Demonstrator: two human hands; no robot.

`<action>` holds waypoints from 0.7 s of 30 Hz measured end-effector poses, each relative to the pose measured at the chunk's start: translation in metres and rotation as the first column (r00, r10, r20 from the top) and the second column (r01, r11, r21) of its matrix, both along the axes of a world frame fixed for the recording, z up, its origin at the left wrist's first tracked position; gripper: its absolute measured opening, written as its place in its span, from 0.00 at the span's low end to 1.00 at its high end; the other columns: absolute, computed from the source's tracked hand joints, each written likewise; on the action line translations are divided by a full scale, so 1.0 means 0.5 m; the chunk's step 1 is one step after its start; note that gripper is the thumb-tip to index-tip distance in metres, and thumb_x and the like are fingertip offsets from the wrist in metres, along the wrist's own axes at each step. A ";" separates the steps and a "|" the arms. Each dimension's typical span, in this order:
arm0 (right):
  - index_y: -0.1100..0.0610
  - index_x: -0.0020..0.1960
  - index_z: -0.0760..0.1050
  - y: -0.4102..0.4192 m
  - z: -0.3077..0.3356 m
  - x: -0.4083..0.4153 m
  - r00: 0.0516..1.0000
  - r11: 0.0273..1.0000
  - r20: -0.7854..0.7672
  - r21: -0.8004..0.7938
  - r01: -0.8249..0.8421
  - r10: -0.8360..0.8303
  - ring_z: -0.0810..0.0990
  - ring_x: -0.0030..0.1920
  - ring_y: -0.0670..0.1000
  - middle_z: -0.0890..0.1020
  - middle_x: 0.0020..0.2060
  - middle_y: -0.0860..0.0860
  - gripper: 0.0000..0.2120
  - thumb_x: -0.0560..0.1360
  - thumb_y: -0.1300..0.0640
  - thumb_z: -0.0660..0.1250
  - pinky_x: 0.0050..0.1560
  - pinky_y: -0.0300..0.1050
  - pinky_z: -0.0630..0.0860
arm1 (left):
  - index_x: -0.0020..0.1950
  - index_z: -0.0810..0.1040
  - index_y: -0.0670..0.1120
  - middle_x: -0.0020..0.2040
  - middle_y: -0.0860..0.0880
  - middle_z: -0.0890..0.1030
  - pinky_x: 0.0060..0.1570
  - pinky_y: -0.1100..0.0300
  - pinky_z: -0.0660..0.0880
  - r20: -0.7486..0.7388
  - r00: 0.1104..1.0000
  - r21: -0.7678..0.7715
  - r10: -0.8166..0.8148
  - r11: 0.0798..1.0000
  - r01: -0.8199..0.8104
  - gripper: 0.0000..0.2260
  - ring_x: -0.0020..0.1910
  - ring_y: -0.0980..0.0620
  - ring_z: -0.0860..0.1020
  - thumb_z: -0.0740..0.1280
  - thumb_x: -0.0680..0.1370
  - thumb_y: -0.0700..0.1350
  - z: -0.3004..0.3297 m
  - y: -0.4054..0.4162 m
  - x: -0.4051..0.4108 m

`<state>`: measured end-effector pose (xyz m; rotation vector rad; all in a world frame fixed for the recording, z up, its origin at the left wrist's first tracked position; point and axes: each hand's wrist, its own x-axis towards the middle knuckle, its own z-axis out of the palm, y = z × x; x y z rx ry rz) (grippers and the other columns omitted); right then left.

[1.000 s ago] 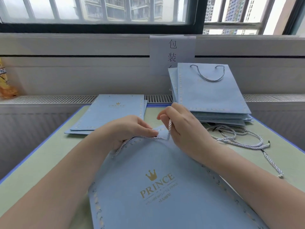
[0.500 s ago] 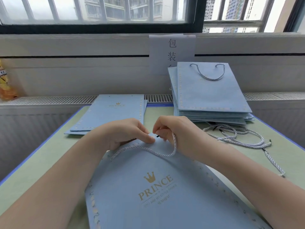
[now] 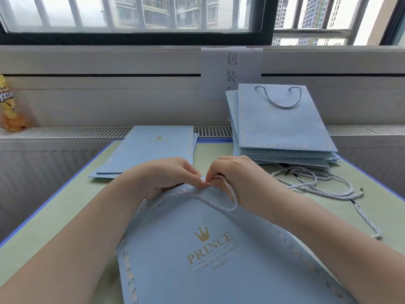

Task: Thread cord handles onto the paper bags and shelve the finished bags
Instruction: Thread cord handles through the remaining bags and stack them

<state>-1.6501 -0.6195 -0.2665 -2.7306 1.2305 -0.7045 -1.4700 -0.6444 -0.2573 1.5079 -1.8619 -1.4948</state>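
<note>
A blue PRINCE paper bag lies flat before the person. At its top edge, the left hand pinches the paper, and the right hand pinches the twisted cord tip. The tip could miss the hole and fray.

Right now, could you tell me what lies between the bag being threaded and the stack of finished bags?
In the head view, loose cords lie on the table between the bag and the stack.
</note>
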 end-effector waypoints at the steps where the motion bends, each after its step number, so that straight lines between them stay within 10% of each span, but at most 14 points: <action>1: 0.58 0.51 0.79 0.001 0.000 0.001 1.000 1.000 -0.018 0.004 0.006 -0.006 0.77 0.46 0.54 0.80 0.45 0.53 0.05 0.76 0.62 0.66 0.46 0.48 0.72 | 0.37 0.83 0.45 0.37 0.46 0.80 0.39 0.60 0.74 -0.006 1.000 -0.001 -0.004 1.000 0.004 0.07 0.36 0.50 0.77 0.70 0.75 0.42 -0.001 0.000 0.000; 14: 0.55 0.49 0.81 0.004 -0.011 0.003 1.000 1.000 0.000 -0.017 -0.001 0.001 0.76 0.42 0.53 0.76 0.43 0.51 0.08 0.74 0.63 0.66 0.44 0.51 0.74 | 0.45 0.83 0.41 0.40 0.42 0.80 0.35 0.60 0.72 -0.129 0.992 0.072 -0.003 0.997 0.013 0.13 0.34 0.49 0.76 0.58 0.77 0.37 -0.006 -0.016 0.011; 21: 0.57 0.46 0.78 0.007 0.003 0.001 0.962 0.999 0.274 0.037 -0.017 0.006 0.75 0.40 0.45 0.80 0.39 0.49 0.03 0.73 0.63 0.69 0.43 0.36 0.70 | 0.49 0.84 0.41 0.42 0.42 0.83 0.33 0.62 0.78 -0.315 0.945 0.145 -0.088 0.980 0.140 0.17 0.33 0.50 0.81 0.57 0.76 0.28 -0.012 -0.022 0.032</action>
